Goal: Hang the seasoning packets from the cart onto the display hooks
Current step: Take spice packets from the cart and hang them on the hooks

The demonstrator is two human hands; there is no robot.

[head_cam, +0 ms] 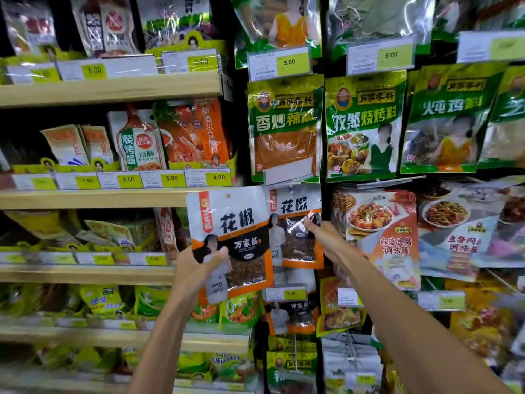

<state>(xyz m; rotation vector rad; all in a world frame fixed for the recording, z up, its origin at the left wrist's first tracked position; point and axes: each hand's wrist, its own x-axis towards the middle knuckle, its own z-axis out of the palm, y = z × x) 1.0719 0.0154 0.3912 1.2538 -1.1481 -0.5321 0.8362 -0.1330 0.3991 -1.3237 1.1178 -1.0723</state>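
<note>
Centre frame: left hand [196, 268] grips a loose seasoning packet [233, 223] at its lower left, thumb across the front. Just right, right hand [324, 237] pinches an identical hung packet [295, 207].

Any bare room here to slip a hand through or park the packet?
One dark vertical gap between the wooden shelves and the green chili packet; headroom above the shelved pouches. Hanging packets beyond the hung peppercorn packet the right hand pinches overlap edge to edge. Left hand holds the loose peppercorn packet.
</note>
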